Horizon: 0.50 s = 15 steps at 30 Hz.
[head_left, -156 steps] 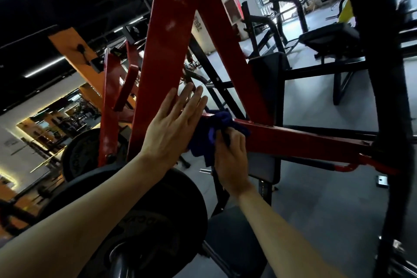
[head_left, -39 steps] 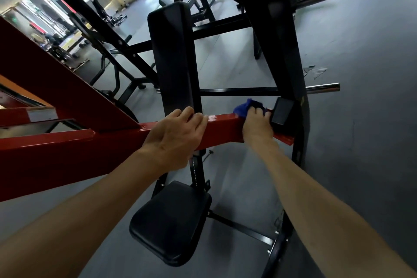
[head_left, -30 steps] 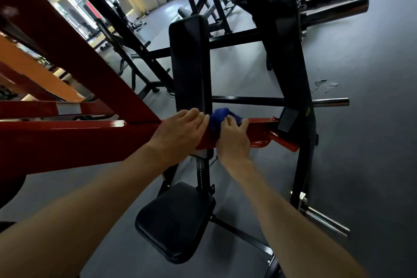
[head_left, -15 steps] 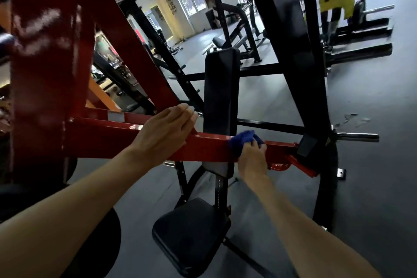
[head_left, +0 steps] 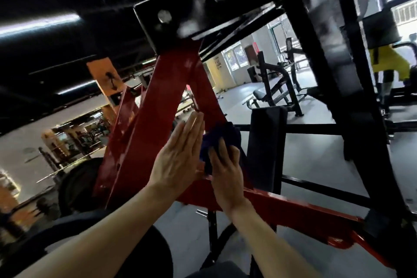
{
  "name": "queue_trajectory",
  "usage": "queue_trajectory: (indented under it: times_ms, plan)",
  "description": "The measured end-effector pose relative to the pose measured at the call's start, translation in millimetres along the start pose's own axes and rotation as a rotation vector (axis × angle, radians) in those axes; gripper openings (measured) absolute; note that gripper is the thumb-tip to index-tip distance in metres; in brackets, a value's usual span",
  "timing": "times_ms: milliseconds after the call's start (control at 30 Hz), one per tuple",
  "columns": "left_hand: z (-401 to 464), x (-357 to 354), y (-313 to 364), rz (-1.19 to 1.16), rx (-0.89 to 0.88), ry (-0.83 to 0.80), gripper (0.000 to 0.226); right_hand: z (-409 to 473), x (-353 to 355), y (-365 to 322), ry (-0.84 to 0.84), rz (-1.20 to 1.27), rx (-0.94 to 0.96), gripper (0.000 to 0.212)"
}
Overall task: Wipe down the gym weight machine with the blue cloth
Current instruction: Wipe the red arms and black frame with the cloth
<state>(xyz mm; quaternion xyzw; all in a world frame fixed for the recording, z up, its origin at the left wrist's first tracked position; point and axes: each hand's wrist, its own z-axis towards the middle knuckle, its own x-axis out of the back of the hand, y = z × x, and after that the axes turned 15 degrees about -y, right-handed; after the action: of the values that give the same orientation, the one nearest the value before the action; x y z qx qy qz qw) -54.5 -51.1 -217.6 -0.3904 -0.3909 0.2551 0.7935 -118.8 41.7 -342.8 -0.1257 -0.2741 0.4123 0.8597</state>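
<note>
Head view showed the gym weight machine [head_left: 155, 124] filling most of the picture: two red slanted beams met in an A shape under a black bolted bracket [head_left: 180, 13], and a red crossbar [head_left: 293, 207] ran right toward a black upright post [head_left: 338, 79]. Black back pad [head_left: 266, 146] stood upright just right of the hands, behind the crossbar. Dark weight plate [head_left: 76, 183] sat at lower left, partly hidden by the left red beam. Another black bench machine [head_left: 275, 95] stood far off on the grey floor [head_left: 316, 165], near the windows. Left hand [head_left: 178, 160] was flat, fingers straight and together, pressed against the left red beam, grasping nothing. Right hand [head_left: 225, 174] gripped the blue cloth [head_left: 220, 140], fingers curled over it, pushing it onto the right red beam just above where that beam met the crossbar. Cloth was bunched, sticking out above the right fingers, just beside the left hand's fingertips. Picture was motion-blurred at the top and right.
</note>
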Motion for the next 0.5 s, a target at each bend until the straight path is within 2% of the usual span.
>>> queue_trajectory:
  times_ms: [67,167,233,367,433,500]
  plan:
    - [2.8,4.5,-17.3,-0.035,0.065,0.021,0.121,47.2,17.1,-12.1,0.061,-0.029,0.06,0.043]
    - [10.6,4.8,-36.9,-0.091,0.137,0.055,0.114,86.6,35.2,-19.3,0.123,-0.075,0.07,0.048]
    - [14.2,1.0,-42.4,-0.125,0.149,0.069,0.106,73.9,29.4,-7.9,0.095,-0.127,0.055,0.063]
    - [17.9,-7.7,-41.3,-0.225,0.143,0.112,0.094,-1.9,4.7,18.0,0.023,-0.157,-0.011,0.079]
    - [20.6,-10.1,-40.3,-0.236,0.137,0.11,0.098,-4.0,4.5,15.4,0.039,-0.142,-0.003,0.076]
    - [23.0,-10.7,-40.0,-0.235,0.14,0.11,0.101,31.3,12.9,1.1,0.096,-0.123,0.023,0.064]
